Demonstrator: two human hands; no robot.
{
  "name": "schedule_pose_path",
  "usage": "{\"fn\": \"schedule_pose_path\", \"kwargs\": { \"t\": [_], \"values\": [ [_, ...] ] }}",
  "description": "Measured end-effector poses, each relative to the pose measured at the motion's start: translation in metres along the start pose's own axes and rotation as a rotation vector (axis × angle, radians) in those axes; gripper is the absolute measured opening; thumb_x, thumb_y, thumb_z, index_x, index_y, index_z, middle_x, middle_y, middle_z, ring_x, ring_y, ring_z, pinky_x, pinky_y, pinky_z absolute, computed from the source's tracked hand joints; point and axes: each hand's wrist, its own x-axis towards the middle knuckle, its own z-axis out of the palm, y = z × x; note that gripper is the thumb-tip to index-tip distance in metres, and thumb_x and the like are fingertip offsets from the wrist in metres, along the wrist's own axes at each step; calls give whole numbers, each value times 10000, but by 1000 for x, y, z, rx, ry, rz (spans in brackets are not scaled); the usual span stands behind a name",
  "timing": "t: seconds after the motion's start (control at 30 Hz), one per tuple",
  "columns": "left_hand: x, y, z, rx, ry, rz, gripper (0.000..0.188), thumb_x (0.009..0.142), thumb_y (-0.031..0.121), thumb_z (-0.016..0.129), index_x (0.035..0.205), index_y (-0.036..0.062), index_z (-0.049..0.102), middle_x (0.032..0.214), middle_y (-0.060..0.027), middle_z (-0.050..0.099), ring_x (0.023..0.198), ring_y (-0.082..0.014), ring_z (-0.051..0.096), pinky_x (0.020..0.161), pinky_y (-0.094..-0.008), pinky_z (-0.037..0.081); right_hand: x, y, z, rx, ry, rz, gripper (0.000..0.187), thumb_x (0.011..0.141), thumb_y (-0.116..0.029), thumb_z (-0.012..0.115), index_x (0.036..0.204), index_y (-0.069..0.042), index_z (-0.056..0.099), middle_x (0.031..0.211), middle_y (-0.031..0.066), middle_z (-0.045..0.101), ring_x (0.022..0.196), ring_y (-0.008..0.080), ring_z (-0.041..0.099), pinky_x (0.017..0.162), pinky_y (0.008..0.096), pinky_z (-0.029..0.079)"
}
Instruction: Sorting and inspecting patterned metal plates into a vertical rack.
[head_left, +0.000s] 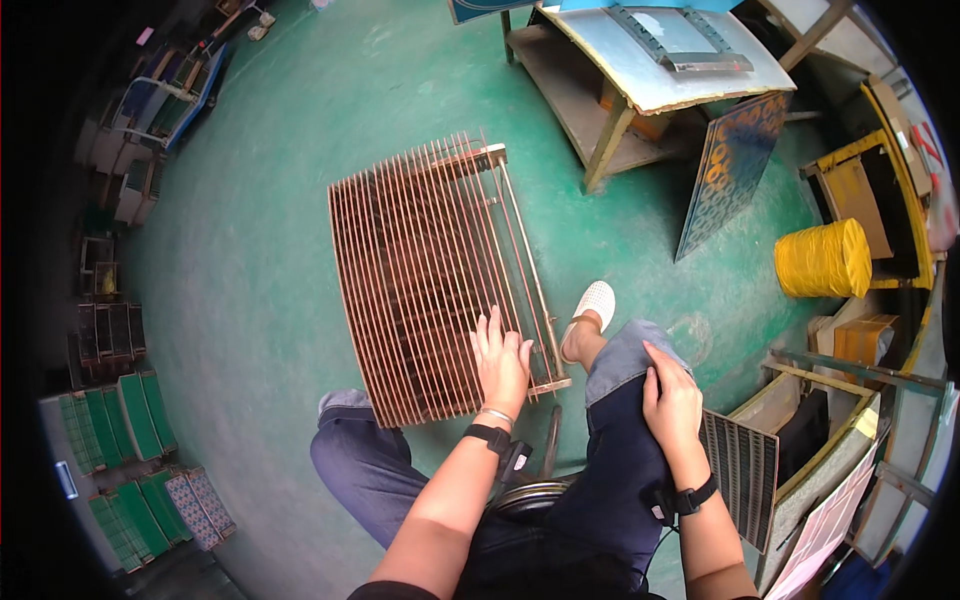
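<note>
A copper-brown rack of thin parallel rods (400, 280) stands on the floor before me, with a frame bar along its right side. My left hand (502, 368) lies over the near right part of the rods, fingers stretched out and apart, gripping nothing. Whether the whole palm touches the rods I cannot tell. On my right knee, over the rolled-up denim cuff (632, 352), rests my right hand (672, 403). Its fingers are extended, the thumb apart, and it holds nothing. Dark wrist straps are on both wrists.
A worktable (690, 80) with a metal bracket frame (705, 62) stands at the far right, a patterned panel (730, 165) leaning by it. At right are a yellow bin (823, 258) and a slotted dark panel (740, 475). Green panels (140, 415) stand at left.
</note>
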Motion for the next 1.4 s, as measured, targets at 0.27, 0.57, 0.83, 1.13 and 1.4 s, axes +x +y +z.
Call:
{"fn": "schedule_pose_path", "kwargs": {
  "t": [0.27,0.57,0.83,1.13,1.4],
  "values": [
    [-6,13,-6,187,-105,26,228,821,252,581,843,25,584,1485,-152,219,1363,-330,211,1071,-577,122,-1,2,4,23,11,37,273,806,-36,541,1069,-51,614,963,135,649,870,286,629,782,363,496],
    [-13,13,12,94,-29,-25,172,775,144,598,862,-5,587,1475,-156,236,1356,-347,210,1073,-574,129,0,1,4,50,37,22,270,799,-45,547,1061,-48,615,937,130,647,845,282,627,762,364,499],
    [-7,30,-54,-244,171,8,58,742,5,540,760,-42,512,1334,-199,421,1198,-372,418,1005,-460,312,-1,-1,6,58,31,10,249,802,-61,547,1040,-41,617,942,130,648,850,280,628,757,374,498],
    [-79,2,-320,-1085,244,-292,202,839,104,584,960,-58,584,1179,-135,547,997,-171,551,888,-289,422,-21,-6,12,727,-189,-75,390,889,-123,492,1267,-37,444,1183,157,548,1026,280,579,869,373,473],
    [-155,-14,-355,-1461,254,-324,316,849,191,562,1055,-42,509,963,-120,618,837,-174,620,770,-292,510,-43,-82,-50,2098,-595,417,398,959,-174,449,1318,-20,370,1217,117,536,1062,224,570,892,354,502]
  ]
}}
